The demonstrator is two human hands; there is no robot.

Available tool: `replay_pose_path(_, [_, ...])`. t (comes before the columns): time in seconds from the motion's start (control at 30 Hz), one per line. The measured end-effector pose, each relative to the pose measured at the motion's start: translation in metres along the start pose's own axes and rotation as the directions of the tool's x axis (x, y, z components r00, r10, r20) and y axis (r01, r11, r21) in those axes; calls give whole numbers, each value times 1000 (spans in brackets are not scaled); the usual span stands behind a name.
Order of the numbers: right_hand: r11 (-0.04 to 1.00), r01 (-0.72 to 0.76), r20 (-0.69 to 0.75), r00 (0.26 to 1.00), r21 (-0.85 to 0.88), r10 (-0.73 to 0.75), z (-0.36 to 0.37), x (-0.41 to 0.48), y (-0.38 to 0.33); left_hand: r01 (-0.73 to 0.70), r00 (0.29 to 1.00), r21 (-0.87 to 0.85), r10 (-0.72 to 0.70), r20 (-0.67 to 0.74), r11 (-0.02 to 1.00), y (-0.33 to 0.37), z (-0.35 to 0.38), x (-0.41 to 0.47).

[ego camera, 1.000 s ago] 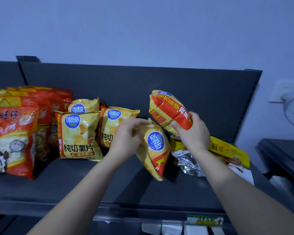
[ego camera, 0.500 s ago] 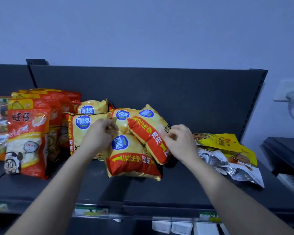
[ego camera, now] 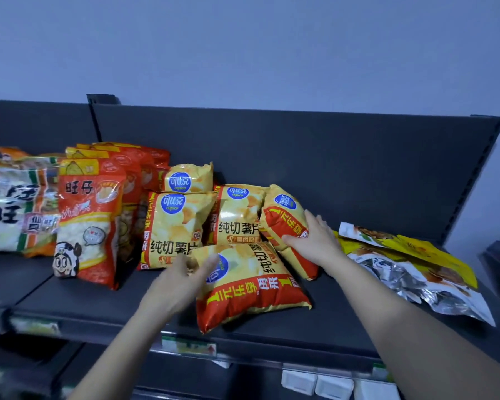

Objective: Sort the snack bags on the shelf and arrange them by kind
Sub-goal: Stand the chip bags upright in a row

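Right hand (ego camera: pixel 312 241): fingers straight, flat against leaning chip bag (ego camera: pixel 283 223), likely propping it toward upright chip bags (ego camera: pixel 179 226) beyond. Left hand (ego camera: pixel 182 280) touches flat chip bag (ego camera: pixel 251 290); blurred, grip unclear. Yellow-foil bags (ego camera: pixel 401 264) right of it, unsorted.

The left forearm (ego camera: pixel 122 350) and the right forearm (ego camera: pixel 387 319) are shown bare to the wrists. The left grip (ego camera: pixel 179 281) is smeared by blur. The right grip (ego camera: pixel 315 241) is shown sharply, with its back and fingers seen.
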State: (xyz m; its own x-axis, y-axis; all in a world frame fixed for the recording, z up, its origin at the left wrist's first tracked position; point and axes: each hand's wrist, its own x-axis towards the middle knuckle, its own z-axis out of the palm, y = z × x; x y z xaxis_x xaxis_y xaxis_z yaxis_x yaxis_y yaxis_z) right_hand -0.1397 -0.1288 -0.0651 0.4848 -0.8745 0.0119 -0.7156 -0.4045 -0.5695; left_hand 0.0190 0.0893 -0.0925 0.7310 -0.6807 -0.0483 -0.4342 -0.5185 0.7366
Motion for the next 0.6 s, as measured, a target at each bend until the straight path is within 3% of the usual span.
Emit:
replay_pose_path(0.03, [999, -18, 17, 1000, 29, 17, 3, 2, 0, 5, 994, 27, -8, 110, 1000, -1, 1, -3])
replay_pose_path(0.1, [999, -24, -3, 1000, -29, 24, 8, 2, -1, -5, 969, -87, 27, 247, 996, -2, 6, -4])
replay_pose_path(0.17, [990, -51, -66, 997, -133, 43, 9, 1, -3, 34, 959, -319, 59, 278, 947, -2, 9, -1])
replay_pose_path(0.27, [992, -98, -129, 988, -79, 87, 2, -2, -7, 51, 974, -498, 67, 217, 866, -1, 7, 4])
replay_pose_path(0.43, [996, -91, -196, 977, -13, 86, 5, -1, -6, 66, 989, -500, 9, 147, 863, -2, -22, 15])
replay_pose_path(0.53, [973, -114, -85, 987, 202, 133, 2, -3, -9, 72, 983, -446, 12, 182, 892, -7, -50, 23])
replay_pose_path(0.6, [964, -164, -5, 986, 210, 169, 2, -1, -13, 57, 980, -409, 26, 196, 911, -7, -65, 28])
